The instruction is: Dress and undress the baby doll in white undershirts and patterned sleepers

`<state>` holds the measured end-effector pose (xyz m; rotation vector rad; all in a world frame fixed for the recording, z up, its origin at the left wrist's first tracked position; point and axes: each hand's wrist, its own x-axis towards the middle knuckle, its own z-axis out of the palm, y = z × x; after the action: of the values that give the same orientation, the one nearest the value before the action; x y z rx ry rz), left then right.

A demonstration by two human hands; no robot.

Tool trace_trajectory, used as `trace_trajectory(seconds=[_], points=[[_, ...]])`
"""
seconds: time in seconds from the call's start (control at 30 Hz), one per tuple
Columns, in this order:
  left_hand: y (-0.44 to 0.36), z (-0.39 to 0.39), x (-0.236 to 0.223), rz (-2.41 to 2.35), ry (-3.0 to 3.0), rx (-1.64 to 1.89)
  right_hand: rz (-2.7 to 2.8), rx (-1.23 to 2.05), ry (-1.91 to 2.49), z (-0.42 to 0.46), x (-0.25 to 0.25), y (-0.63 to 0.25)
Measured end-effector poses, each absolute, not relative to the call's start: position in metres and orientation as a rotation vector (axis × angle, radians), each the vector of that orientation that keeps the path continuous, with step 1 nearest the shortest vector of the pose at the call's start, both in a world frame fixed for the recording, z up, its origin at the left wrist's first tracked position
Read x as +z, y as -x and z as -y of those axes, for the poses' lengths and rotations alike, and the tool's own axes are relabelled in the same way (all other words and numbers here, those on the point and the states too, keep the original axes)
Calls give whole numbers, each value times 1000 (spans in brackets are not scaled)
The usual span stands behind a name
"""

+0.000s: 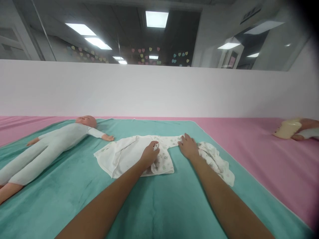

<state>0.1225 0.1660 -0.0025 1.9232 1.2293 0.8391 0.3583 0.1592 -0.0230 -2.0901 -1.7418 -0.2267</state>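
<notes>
A small white baby shirt (129,156) with a printed pattern lies spread on the teal blanket (99,196), one sleeve stretched out to the right. My left hand (149,154) is closed on a bunched bit of the shirt near its middle, and white cloth pokes out above the fingers. At the sleeve's cuff, my right hand (188,146) rests with its fingers apart, touching the cloth. A crumpled piece of white patterned cloth (214,161) lies beside my right wrist, partly hidden by the forearm.
To the left a baby doll (59,137) in a white suit lies on its back. Pink cloth (249,142) shows around the blanket. At the far right stands a cream-coloured bottle (287,128) by another doll's arm (310,124). Behind rises a white wall (149,89) with a window above.
</notes>
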Motion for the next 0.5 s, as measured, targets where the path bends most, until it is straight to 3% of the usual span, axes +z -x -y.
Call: trace_trajectory(seconds=[0.23,0.5], points=[[-124,-172,-7,-1204,-2049,867,2297,-7,1442,-152,-16,-304],[-126,-171,-10,-1252,-2080,882,1848,-48,2109,-185,-40,-323]])
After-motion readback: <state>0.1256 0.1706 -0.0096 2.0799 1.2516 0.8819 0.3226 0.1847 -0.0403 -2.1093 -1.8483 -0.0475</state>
